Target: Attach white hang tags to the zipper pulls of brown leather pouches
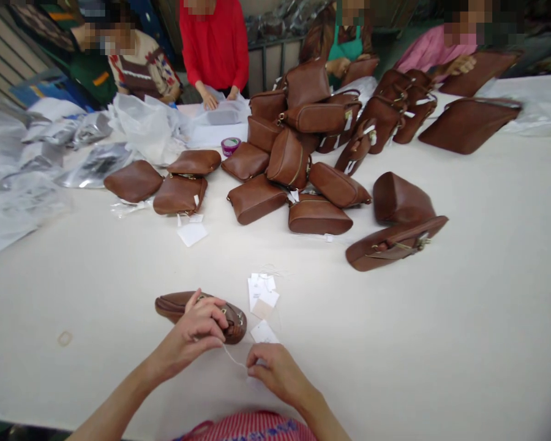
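A thin white string [234, 359] stretches between my two hands above the near side of the table. My left hand [197, 331] pinches one end, its fingers over a brown leather bag [174, 304] with gold-coloured fittings that lies on its side. Between thumb and fingertips, my right hand [273, 370] grips the string's other end. Just beyond my right hand lies a white tag [264, 332]. A few more white and beige tags [262, 294] with fine strings rest behind it, to the right of the bag.
Brown bags [257, 199] are heaped across the table's middle and far side; two [395, 245] lie to the right. Clear plastic wrapping [22, 184] covers the left. A purple tape roll [231, 146] stands farther back. Several people work along the far edge, one in a red top [215, 43].
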The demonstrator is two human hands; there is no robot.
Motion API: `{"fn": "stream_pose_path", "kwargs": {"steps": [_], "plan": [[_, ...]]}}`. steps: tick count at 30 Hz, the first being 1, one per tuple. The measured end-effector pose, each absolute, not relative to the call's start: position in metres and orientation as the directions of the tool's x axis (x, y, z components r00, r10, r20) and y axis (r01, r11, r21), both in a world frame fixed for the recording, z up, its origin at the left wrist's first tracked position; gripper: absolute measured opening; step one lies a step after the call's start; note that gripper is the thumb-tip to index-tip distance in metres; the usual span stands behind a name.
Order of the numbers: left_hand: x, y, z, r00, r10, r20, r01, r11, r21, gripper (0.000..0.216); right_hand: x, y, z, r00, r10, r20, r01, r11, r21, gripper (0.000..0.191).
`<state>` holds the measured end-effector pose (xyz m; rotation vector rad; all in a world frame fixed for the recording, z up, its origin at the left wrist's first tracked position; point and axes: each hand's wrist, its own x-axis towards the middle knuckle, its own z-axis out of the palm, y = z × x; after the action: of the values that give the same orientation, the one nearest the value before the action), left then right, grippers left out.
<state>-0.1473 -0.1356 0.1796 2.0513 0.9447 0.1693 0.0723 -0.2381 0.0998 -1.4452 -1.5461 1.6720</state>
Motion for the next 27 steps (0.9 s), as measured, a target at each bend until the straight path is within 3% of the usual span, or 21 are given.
{"fn": "stream_pose_path", "kwargs": {"steps": [3, 8, 11, 14, 16, 18, 21, 24, 27], "plan": [[-0.148, -0.135, 0.178, 0.705, 0.665, -0.245, 0.58, -0.344, 0.738, 0.014, 0.059, -0.234, 0.107, -0.318, 0.913, -0.256, 0.261, -0.175, -0.949, 0.009], [-0.146, -0.133, 0.176, 0.691, 0.679, -0.246, 0.586, -0.328, 0.741, 0.014, 0.031, -0.226, 0.134, -0.09, 0.981, -0.174, -0.032, -0.177, -0.984, 0.01], [-0.143, -0.132, 0.177, 0.683, 0.69, -0.241, 0.587, -0.322, 0.743, 0.015, 0.017, -0.225, 0.14, -0.022, 0.972, -0.236, -0.173, -0.236, -0.956, 0.015], [-0.142, -0.131, 0.178, 0.685, 0.686, -0.245, 0.592, -0.329, 0.735, 0.018, 0.016, -0.225, 0.137, -0.08, 0.93, -0.359, -0.401, -0.36, -0.843, 0.013], [-0.141, -0.132, 0.18, 0.69, 0.682, -0.243, 0.599, -0.35, 0.721, 0.019, 0.022, -0.225, 0.132, -0.088, 0.929, -0.36, -0.381, -0.365, -0.849, 0.005], [-0.141, -0.135, 0.181, 0.695, 0.682, -0.227, 0.609, -0.391, 0.691, 0.017, 0.033, -0.226, 0.125, -0.061, 0.951, -0.303, -0.25, -0.308, -0.918, 0.006], [-0.136, -0.142, 0.183, 0.725, 0.662, -0.192, 0.621, -0.507, 0.598, 0.023, 0.047, -0.232, 0.111, -0.041, 0.942, -0.334, -0.215, -0.335, -0.918, 0.011], [-0.123, -0.152, 0.183, 0.747, 0.652, -0.129, 0.636, -0.646, 0.421, 0.027, 0.052, -0.24, 0.094, -0.051, 0.872, -0.487, -0.368, -0.47, -0.802, 0.019], [-0.106, -0.159, 0.182, 0.74, 0.661, -0.122, 0.67, -0.709, 0.222, 0.033, 0.052, -0.242, 0.085, -0.077, 0.841, -0.536, -0.464, -0.506, -0.728, 0.028]]}}
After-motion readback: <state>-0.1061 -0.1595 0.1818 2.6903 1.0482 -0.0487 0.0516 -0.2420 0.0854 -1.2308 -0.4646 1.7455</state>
